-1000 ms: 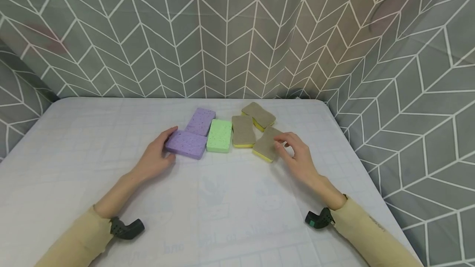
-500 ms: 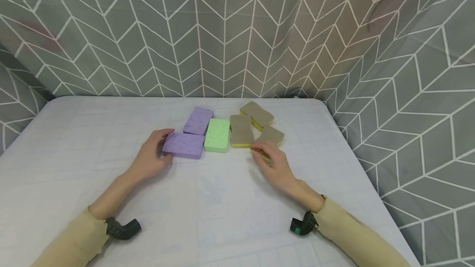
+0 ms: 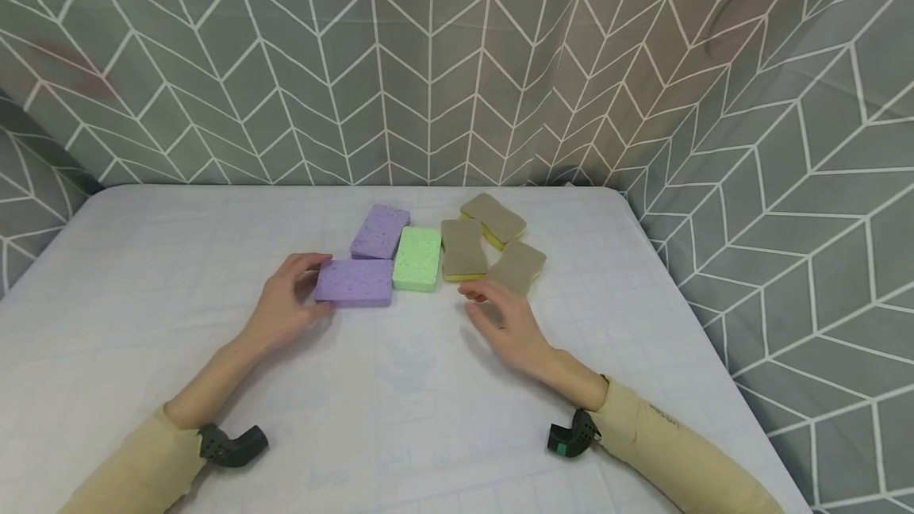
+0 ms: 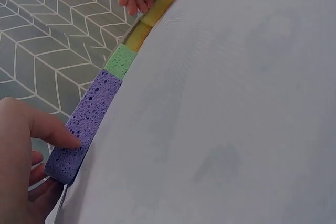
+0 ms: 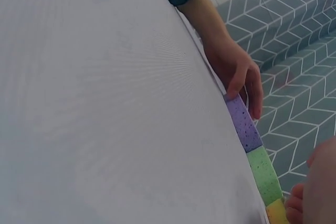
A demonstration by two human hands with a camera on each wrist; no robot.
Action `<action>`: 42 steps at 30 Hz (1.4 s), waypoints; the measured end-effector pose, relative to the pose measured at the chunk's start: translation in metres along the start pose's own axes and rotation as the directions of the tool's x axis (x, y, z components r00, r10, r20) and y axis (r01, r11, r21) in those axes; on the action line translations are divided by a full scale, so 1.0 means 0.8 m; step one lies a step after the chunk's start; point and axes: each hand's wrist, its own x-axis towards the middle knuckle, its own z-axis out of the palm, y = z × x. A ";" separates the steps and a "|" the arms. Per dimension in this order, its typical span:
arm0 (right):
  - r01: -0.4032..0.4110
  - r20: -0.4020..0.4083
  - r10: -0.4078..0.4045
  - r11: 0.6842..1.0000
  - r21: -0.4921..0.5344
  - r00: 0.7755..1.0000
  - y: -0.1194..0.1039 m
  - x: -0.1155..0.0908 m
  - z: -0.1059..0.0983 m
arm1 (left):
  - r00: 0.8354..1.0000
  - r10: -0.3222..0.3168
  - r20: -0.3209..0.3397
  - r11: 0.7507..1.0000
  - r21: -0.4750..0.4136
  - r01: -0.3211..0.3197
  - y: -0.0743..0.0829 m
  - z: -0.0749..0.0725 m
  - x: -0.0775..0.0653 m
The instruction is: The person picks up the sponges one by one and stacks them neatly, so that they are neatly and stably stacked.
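Note:
In the head view my left hand [image 3: 286,300] grips the left end of a purple sponge [image 3: 355,282], thumb at the near side and fingers at the far side. A second purple sponge [image 3: 381,232] lies behind it, and a light green sponge [image 3: 417,258] stands against its right end. To the right lie three yellow sponges with grey-brown tops: one upright [image 3: 464,248], one farther back [image 3: 494,216] and one tilted [image 3: 519,266]. My right hand [image 3: 510,331] hovers just in front of these with loosely bent fingers, holding nothing; it partly covers the tilted sponge.
All the sponges lie on a white cloth-covered table [image 3: 400,419]. A grey curtain [image 3: 400,62] with white chevron lines hangs behind the table and along the right side. Black wrist cameras sit at both cuffs.
My right hand has moved left from the tilted sponge's right edge to in front of the sponges. The purple sponge in my left hand has turned to lie straight across.

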 end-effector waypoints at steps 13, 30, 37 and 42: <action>-0.072 0.032 0.071 0.997 0.012 0.997 0.004 -0.003 0.001 | 0.993 0.004 -0.116 0.991 -0.132 -0.019 -0.001 0.004 0.000; -0.107 0.066 0.107 0.994 -0.003 0.992 0.003 -0.005 0.000 | 0.968 0.167 -0.187 0.926 -0.307 -0.219 0.009 0.021 -0.002; -0.112 0.102 0.113 0.994 -0.012 0.988 0.002 -0.004 -0.002 | 0.975 0.215 -0.048 0.932 -0.289 -0.220 0.025 0.043 -0.010; -0.076 0.133 0.077 0.997 -0.014 0.988 0.003 -0.004 0.000 | 0.978 0.208 -0.001 0.938 -0.284 -0.200 0.032 0.052 -0.015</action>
